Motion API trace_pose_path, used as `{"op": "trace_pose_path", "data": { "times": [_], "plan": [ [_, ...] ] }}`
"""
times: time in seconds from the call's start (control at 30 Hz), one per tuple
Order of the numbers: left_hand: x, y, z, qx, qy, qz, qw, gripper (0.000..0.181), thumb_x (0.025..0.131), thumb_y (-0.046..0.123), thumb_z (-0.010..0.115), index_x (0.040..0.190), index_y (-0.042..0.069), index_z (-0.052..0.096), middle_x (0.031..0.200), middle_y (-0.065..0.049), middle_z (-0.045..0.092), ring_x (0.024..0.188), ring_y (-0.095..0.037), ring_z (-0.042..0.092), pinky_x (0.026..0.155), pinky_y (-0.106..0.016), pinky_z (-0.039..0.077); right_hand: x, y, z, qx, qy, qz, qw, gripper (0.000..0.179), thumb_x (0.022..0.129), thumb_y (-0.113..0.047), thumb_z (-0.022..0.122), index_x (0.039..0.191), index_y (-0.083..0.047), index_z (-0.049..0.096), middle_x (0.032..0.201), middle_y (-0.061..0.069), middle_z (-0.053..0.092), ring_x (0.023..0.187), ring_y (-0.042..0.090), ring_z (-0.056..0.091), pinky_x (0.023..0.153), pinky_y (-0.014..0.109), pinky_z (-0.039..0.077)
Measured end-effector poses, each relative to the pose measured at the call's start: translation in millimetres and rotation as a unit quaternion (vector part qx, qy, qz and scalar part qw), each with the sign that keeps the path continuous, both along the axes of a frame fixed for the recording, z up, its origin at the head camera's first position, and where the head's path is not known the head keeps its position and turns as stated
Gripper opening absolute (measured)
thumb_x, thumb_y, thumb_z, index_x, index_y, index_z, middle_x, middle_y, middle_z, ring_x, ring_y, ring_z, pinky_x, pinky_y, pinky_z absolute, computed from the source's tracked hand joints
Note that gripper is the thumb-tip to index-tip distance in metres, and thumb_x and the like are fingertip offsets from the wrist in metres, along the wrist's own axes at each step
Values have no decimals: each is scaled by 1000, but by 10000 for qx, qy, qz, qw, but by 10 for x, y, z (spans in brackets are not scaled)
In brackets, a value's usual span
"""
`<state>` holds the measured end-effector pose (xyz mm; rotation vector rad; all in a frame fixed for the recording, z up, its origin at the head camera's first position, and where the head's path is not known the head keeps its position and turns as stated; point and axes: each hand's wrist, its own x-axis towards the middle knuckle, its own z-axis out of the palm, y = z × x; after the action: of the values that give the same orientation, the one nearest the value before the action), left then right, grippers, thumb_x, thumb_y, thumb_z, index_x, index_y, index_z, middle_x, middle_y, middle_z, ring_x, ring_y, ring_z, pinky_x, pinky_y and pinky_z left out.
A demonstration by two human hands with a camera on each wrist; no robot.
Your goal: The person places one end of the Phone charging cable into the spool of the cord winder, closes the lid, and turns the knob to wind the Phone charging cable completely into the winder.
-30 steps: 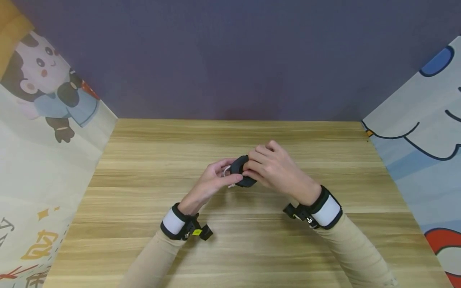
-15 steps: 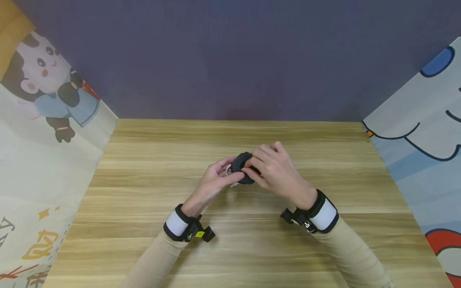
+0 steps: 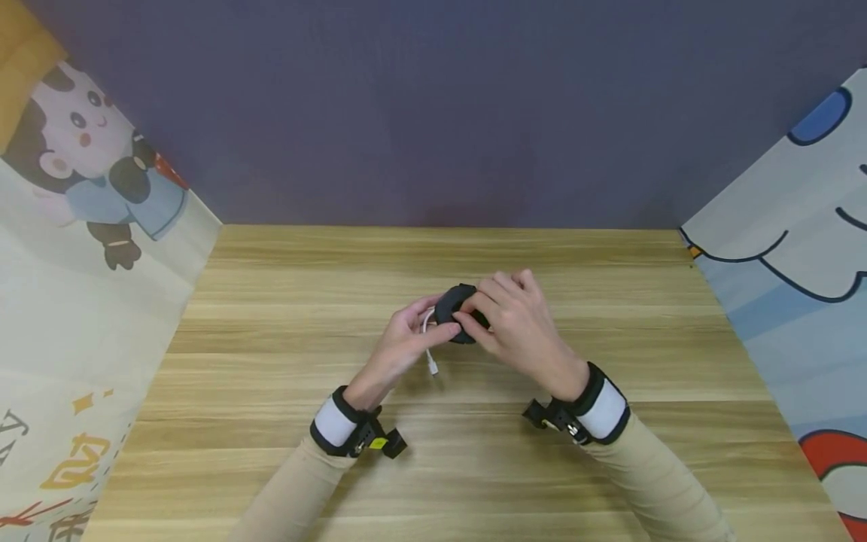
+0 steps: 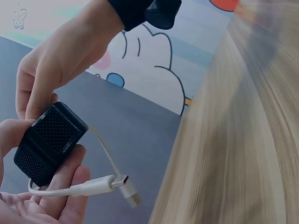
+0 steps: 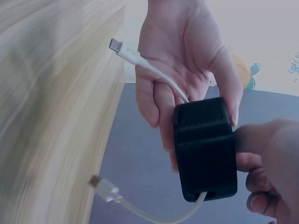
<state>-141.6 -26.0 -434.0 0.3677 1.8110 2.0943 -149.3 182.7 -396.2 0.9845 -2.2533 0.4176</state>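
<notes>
Above the table, my left hand [image 3: 401, 340] grips a black cable winder [image 3: 447, 305] between thumb and fingers. In the left wrist view the winder [image 4: 55, 135] shows a textured outer rim. My right hand [image 3: 516, 322] pinches at the middle of its face with thumb and fingertips, which hide that spot. A white USB-C cable comes out of the winder at two places. In the right wrist view one plug [image 5: 131, 57] lies across the left palm, and the other plug [image 5: 106, 187] hangs free on its short lead.
A wood-grain table [image 3: 460, 467] lies beneath both hands. A dark blue-grey panel [image 3: 433, 113] stands behind it, with printed cartoon panels [image 3: 88, 301] at the sides. Each wrist wears a strap [image 3: 606, 406] with a small camera.
One white plug has swung down and now hangs lower below the left hand. The winder has risen slightly, and the right forearm has shifted a little to the left.
</notes>
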Motion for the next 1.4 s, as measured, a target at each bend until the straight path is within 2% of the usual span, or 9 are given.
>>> {"op": "trace_pose_path", "data": {
  "times": [0.37,0.67,1.0,1.17,1.4],
  "plan": [
    [16,38,-5,59,-7,238,9997,61,97,14,69,152,2,46,141,-17,62,117,-17,64,95,-24,55,61,-68,-58,-438,-78,-394,9982,20,87,-22,84,81,-7,72,82,7,67,79,28,60,75,45,37],
    [37,64,-19,-172,53,357,9992,58,99,17,69,152,5,47,142,-14,63,123,-22,64,99,-27,54,87,-105,-114,-772,-180,-550,9953,18,89,-19,81,82,-6,72,79,7,66,75,27,59,76,46,35],
    [53,95,-69,154,148,370,9991,58,100,9,66,153,1,43,147,-17,58,130,-25,60,101,-26,53,116,-148,-144,-1201,-359,-685,9897,20,87,-15,83,77,-3,70,72,7,65,65,26,53,73,45,34],
    [61,122,-91,302,188,512,9981,59,99,7,68,152,-1,43,146,-19,58,129,-27,62,103,-28,53,133,-160,-156,-1339,-520,-776,9866,19,88,-15,82,78,-3,70,72,7,65,65,26,55,72,45,33],
    [81,183,-117,414,416,736,9956,49,98,0,66,144,-8,50,144,-24,59,127,-28,63,103,-30,54,151,-190,-179,-1656,-584,-905,9803,19,88,-14,82,78,-2,71,71,8,66,67,27,58,71,45,32]
  ]
}}
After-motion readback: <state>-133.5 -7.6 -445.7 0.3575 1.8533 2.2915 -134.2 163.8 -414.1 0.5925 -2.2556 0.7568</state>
